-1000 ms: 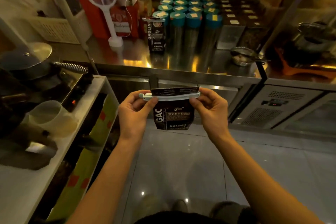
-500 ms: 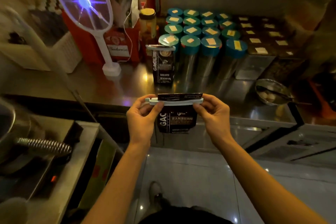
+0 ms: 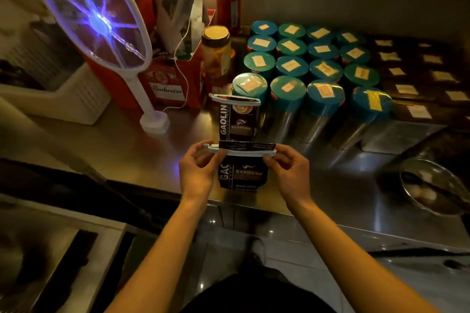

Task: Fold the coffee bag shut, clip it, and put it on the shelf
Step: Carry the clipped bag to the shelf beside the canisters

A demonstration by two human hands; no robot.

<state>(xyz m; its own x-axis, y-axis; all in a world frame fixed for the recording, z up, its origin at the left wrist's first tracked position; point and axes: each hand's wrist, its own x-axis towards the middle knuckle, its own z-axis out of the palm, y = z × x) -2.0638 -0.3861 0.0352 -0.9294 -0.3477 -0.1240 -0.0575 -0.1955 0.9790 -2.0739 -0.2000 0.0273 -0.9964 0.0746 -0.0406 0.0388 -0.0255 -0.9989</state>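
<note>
In the head view, a person holds a dark coffee bag [image 3: 241, 175] with both hands above the near edge of a shiny metal table [image 3: 142, 155]. The top of the bag is folded over and a white clip [image 3: 240, 152] sits across the fold. The left hand [image 3: 197, 173] pinches the left end of the clip; its fingers [image 3: 216, 154] are closed on it. The right hand [image 3: 292, 175] does the same at the right end, with its fingers [image 3: 270, 159] closed on the clip. The bag hangs below the clip and does not touch the table.

Just behind it, a second coffee bag [image 3: 237, 119] of the same kind stands upright on the table, also closed with a white clip. Behind this bag and to its right stand rows of cans with blue-green lids [image 3: 305, 63]. Near the far left corner of the table a white racket-shaped insect zapper [image 3: 94, 20] stands in its base and glows blue. A red box [image 3: 167, 81] and a jar with a yellow lid [image 3: 216, 53] stand between the zapper and the cans. Near the right edge lies a metal bowl [image 3: 432, 185].
</note>
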